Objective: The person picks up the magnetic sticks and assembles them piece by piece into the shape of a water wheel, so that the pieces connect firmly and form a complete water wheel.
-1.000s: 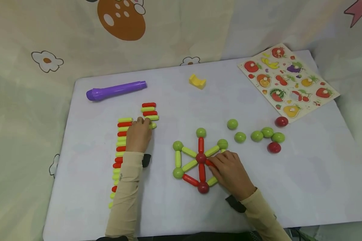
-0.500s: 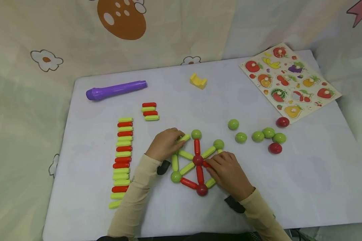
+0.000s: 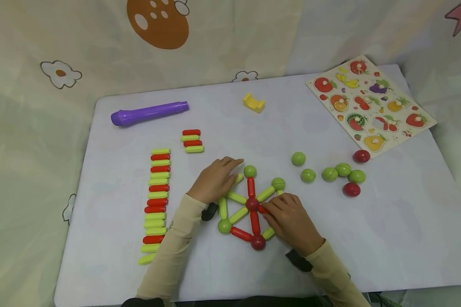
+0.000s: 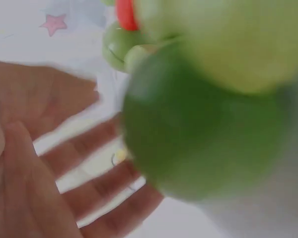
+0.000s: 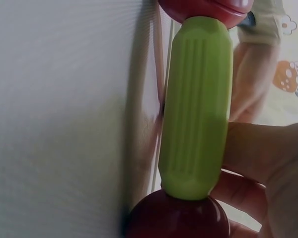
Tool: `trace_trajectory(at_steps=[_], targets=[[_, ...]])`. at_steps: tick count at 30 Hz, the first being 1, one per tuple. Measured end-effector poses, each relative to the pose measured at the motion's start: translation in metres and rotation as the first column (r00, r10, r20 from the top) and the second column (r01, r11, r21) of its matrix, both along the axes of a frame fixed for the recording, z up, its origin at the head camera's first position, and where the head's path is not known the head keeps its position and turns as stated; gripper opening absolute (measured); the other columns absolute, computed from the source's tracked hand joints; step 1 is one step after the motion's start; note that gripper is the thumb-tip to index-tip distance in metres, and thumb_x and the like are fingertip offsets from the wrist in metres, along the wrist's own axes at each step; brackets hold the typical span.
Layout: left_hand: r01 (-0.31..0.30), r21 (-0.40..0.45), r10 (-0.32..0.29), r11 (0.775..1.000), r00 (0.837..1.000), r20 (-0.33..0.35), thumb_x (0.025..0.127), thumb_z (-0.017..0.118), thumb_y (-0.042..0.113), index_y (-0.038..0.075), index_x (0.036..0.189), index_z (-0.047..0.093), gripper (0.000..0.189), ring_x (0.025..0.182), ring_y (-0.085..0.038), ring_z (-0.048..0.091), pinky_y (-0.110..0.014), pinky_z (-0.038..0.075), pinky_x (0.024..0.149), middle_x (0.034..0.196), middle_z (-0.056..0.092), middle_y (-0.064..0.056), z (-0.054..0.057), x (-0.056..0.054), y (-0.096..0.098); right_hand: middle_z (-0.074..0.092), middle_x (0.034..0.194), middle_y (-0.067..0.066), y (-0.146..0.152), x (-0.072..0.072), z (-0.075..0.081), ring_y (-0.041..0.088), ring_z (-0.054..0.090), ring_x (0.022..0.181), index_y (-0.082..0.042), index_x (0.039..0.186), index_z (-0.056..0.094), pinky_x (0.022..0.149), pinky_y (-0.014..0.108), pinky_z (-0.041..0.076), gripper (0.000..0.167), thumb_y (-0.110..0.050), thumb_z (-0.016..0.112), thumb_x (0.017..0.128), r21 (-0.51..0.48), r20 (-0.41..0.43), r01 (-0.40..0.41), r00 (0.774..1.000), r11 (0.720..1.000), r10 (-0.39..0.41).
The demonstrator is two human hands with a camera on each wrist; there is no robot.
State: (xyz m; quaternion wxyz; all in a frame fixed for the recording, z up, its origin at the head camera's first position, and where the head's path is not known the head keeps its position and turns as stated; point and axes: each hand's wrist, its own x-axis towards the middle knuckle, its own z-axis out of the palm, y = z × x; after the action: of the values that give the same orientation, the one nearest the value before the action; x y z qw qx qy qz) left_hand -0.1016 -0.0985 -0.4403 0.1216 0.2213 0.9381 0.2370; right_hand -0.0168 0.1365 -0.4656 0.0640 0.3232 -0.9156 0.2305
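A wheel-like figure of red and green sticks joined by balls lies in the head view, with a red ball (image 3: 252,204) at its centre. At its upper left my left hand (image 3: 213,181) has straightened fingers, over or beside a green stick (image 3: 240,178) near the top green ball (image 3: 249,171). That hand hides the upper-left ball; a large green ball (image 4: 198,124) fills the left wrist view. My right hand (image 3: 293,221) pinches a red stick (image 3: 262,209) beside the centre ball, covering the figure's right side. The right wrist view shows a green stick (image 5: 196,109) between red balls.
On the left stand a long column of sticks (image 3: 157,195) and a short stack (image 3: 192,143). Loose green balls (image 3: 329,174) and red balls (image 3: 351,189) lie right. Farther back are a purple handle-like piece (image 3: 150,114), a yellow curved block (image 3: 254,103) and a fruit puzzle board (image 3: 369,104).
My left hand has carried a green stick from beside the short stack to the figure's upper left, and its fingers have now loosened. The figure shifted slightly left; my right hand stays nearly still.
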Motion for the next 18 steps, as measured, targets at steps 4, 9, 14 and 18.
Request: trace_trajectory(at_steps=[4,9,14,18], targets=[[0.087,0.069,-0.093,0.994,0.992,0.090,0.095,0.046,0.002,0.022,0.144,0.045,0.052,0.124,-0.023,0.049,-0.036,0.044,0.098,0.149,0.042,0.001,0.005,-0.009,0.006,0.070,0.092,0.001,0.000,0.000,0.000,0.020,0.054,0.087,-0.010,0.100,0.073,0.084,0.042,0.043,0.026,-0.015,0.081,0.075,-0.003,0.001,-0.007,1.000,1.000,0.007],[0.133,0.085,-0.148,0.987,0.968,0.202,0.096,0.044,0.001,0.018,0.139,0.051,0.047,0.131,-0.017,0.045,-0.032,0.035,0.108,0.145,0.046,0.003,0.007,-0.015,0.011,0.070,0.092,0.001,0.000,0.000,-0.001,0.021,0.054,0.088,-0.010,0.099,0.073,0.084,0.041,0.043,0.027,-0.015,0.082,0.074,-0.018,-0.007,-0.010,1.000,1.000,0.010],[0.106,0.078,-0.119,0.991,0.974,0.191,0.096,0.044,0.002,0.015,0.136,0.054,0.044,0.129,-0.013,0.047,-0.030,0.037,0.107,0.138,0.053,0.001,0.007,-0.012,0.009,0.069,0.092,0.001,0.000,0.000,-0.001,0.021,0.054,0.089,-0.010,0.100,0.073,0.084,0.041,0.043,0.027,-0.015,0.082,0.074,-0.025,-0.008,-0.013,1.000,1.000,0.013],[0.075,0.067,-0.086,0.995,0.980,0.178,0.096,0.045,0.003,0.014,0.135,0.056,0.042,0.124,-0.014,0.051,-0.032,0.040,0.104,0.135,0.056,0.000,0.006,-0.008,0.004,0.068,0.090,0.001,-0.001,0.000,-0.001,0.021,0.054,0.089,-0.010,0.099,0.073,0.084,0.042,0.043,0.027,-0.015,0.082,0.074,-0.024,-0.009,-0.016,1.000,1.000,0.015]])
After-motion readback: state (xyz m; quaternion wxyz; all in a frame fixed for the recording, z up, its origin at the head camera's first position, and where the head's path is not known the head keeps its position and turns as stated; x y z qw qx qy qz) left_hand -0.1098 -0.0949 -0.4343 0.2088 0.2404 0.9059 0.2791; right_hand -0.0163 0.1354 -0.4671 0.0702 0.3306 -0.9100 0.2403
